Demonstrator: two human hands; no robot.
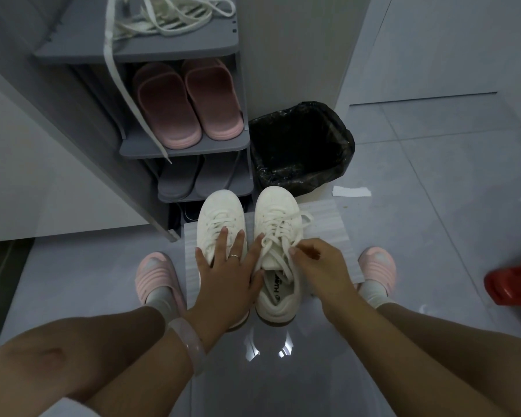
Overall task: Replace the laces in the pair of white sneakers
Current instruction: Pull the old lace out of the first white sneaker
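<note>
I see the left hand [229,273] flat, fingers spread, on the left sneaker [220,219], the right hand [319,261] pinching the right sneaker's [278,224] lace [275,236], both sneakers on a striped mat [334,233] before the shoe rack [187,145] and black-lined bin [301,149].

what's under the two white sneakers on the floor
A pale ribbed mat lies under both white sneakers, on the grey tiled floor. The heels overhang its near edge. The sneakers, the left hand and the right hand cover its middle.
</note>
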